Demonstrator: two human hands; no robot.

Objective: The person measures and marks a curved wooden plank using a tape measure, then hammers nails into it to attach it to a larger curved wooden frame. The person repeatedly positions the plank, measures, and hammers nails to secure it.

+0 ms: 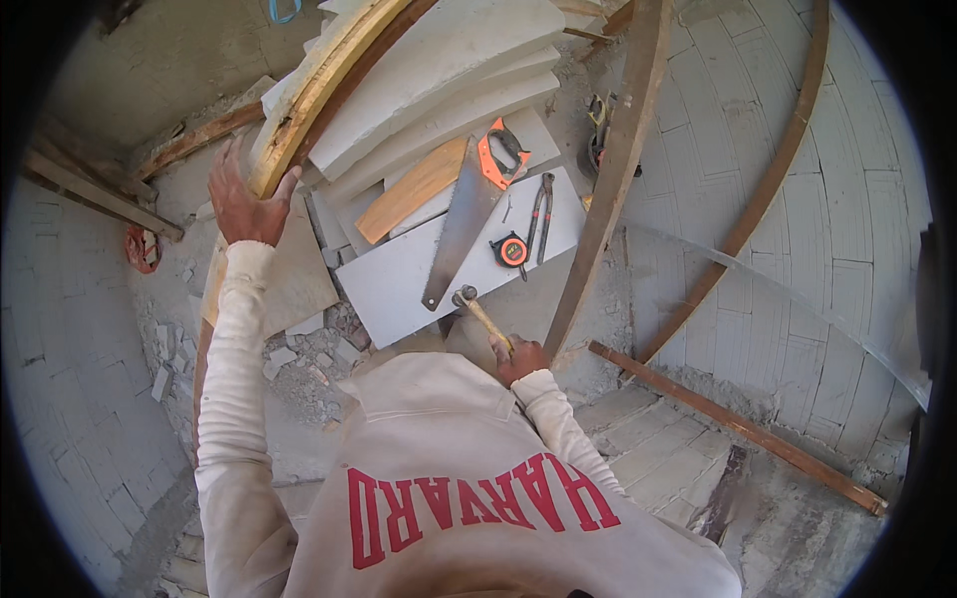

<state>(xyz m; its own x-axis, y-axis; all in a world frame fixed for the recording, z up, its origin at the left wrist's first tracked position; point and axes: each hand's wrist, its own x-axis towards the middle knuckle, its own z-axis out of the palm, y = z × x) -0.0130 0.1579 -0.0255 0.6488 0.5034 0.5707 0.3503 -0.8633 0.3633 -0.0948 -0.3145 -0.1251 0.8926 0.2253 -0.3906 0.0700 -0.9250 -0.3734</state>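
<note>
Left hand: gripping the curved wooden form.
Right hand: fist closed round hammer, head at slab front edge.

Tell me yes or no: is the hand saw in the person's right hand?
No. The right hand grips a wooden-handled hammer, while the hand saw lies untouched on the white step.

Left hand grips a curved wooden form. Right hand holds a hammer at the step's front edge, beside a handsaw.
</note>
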